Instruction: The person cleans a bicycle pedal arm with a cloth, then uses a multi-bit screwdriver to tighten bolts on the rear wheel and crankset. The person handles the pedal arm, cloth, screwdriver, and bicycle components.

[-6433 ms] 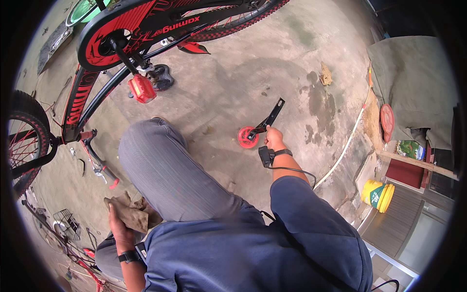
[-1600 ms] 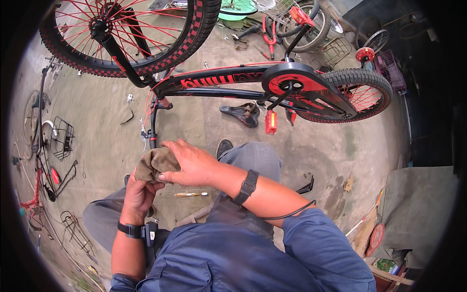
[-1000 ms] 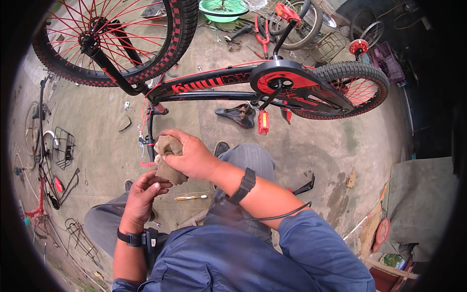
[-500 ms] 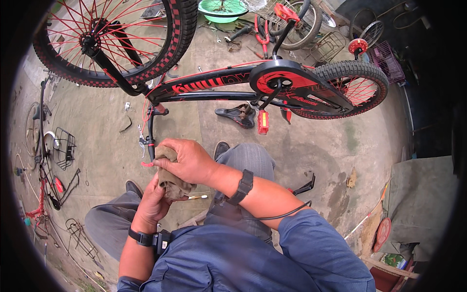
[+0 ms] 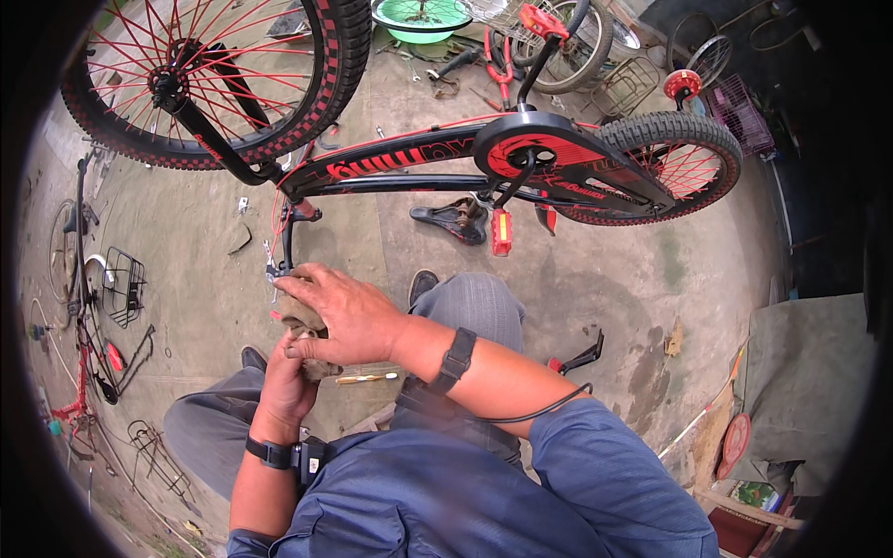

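A bicycle (image 5: pixel 400 166) with a black frame and red lettering stands upside down in front of me. My right hand (image 5: pixel 353 316) presses a tan rag (image 5: pixel 299 314) around the near end of its handlebar (image 5: pixel 286 244), fingers stretched over the top and thumb below. From underneath, my left hand (image 5: pixel 288 383) grips the lower part of the same rag. The cloth and my fingers hide most of the bar's end; a bit of red shows beside it. A brake lever (image 5: pixel 272 265) sits just beyond my right fingertips.
A black saddle (image 5: pixel 454 221) lies on the ground below the frame. Close to my hands is a thin yellow and white stick (image 5: pixel 367 378). A green basin (image 5: pixel 419 20) stands far off; a black wire basket (image 5: pixel 123 286) and a red bike frame (image 5: pixel 82 372) are at left.
My right hand has slid forward and left over the rag, its fingers straighter and reaching the brake lever area. The rag is more covered; my left hand has shifted slightly left.
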A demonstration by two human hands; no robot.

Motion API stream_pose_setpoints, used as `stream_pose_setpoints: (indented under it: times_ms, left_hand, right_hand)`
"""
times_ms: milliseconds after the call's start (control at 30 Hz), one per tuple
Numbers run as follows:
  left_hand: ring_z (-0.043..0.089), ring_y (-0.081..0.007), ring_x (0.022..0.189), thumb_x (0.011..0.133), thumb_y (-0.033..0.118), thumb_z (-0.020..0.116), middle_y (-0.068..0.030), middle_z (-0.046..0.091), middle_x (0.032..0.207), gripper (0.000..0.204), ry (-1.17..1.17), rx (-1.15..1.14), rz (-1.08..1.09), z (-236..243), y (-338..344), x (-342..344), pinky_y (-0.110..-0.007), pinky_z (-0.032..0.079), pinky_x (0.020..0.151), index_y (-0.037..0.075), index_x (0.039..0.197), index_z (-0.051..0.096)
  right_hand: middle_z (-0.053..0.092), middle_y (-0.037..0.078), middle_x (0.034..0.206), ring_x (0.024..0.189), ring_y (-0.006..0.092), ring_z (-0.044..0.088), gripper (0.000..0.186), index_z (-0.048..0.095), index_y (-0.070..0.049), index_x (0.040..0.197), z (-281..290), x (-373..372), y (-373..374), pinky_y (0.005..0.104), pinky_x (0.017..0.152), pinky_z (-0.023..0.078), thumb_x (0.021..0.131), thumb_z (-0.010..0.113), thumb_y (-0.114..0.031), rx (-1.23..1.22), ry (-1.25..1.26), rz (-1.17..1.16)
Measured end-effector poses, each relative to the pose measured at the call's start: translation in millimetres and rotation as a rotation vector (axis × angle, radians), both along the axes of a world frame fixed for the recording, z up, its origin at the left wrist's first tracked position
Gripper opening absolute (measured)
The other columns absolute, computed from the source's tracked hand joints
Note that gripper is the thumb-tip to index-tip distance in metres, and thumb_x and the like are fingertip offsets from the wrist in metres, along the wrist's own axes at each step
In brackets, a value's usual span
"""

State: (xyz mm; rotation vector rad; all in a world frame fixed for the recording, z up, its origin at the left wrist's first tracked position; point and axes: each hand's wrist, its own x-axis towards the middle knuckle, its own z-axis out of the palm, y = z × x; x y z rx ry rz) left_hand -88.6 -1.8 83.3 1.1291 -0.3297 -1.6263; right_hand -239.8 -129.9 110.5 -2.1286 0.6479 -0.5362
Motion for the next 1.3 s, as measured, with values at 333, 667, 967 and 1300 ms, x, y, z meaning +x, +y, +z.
stream_pose_setpoints:
  times_ms: [333, 667, 967, 1300]
  left_hand:
    - [0.07, -0.0193, 0.098, 0.107, 0.037, 0.05, -0.007, 0.07, 0.116, 0.041, -0.021, 0.055, 0.08, 0.2, 0.9, 0.1, -0.035, 0.057, 0.085, 0.005, 0.132, 0.057]
    - [0.074, -0.0225, 0.079, 0.106, 0.039, 0.052, -0.0118, 0.073, 0.104, 0.047, -0.044, 0.122, 0.034, -0.5, 15.4, 11.8, -0.032, 0.06, 0.065, 0.002, 0.135, 0.051]
    - [0.074, -0.0238, 0.078, 0.106, 0.037, 0.053, -0.0174, 0.073, 0.104, 0.044, -0.134, 0.273, 0.087, -19.9, 26.0, 25.8, -0.031, 0.059, 0.064, 0.002, 0.133, 0.053]
    - [0.073, -0.0227, 0.079, 0.106, 0.034, 0.053, -0.016, 0.072, 0.102, 0.04, -0.198, 0.344, 0.057, -27.8, 26.9, 18.4, -0.03, 0.059, 0.064, 0.002, 0.13, 0.054]
  right_hand:
    - [0.047, 0.024, 0.143, 0.126, 0.0402, 0.055, 0.099, 0.042, -0.017, 0.153, 1.6, -1.6, 0.6, 0.048, 0.102, 0.049, 0.068, 0.087, -0.039, 0.117, 0.127, 0.097]
    - [0.07, 0.013, 0.103, 0.096, 0.03, 0.069, 0.047, 0.067, -0.011, 0.125, 32.2, -30.4, -28.5, 0.04, 0.084, 0.055, 0.084, 0.08, -0.028, 0.126, -0.013, -0.107]
    - [0.072, 0.003, 0.104, 0.096, 0.0088, 0.062, 0.039, 0.067, 0.002, 0.123, 45.4, -227.2, -74.7, 0.0264, 0.087, 0.051, 0.104, 0.062, -0.031, 0.495, -0.148, -0.593]
    - [0.066, 0.026, 0.127, 0.119, 0.0417, 0.062, 0.065, 0.055, -0.003, 0.141, -117.3, -358.4, 26.5, 0.0447, 0.101, 0.05, 0.09, 0.069, -0.041, 0.494, 1.008, -0.645]
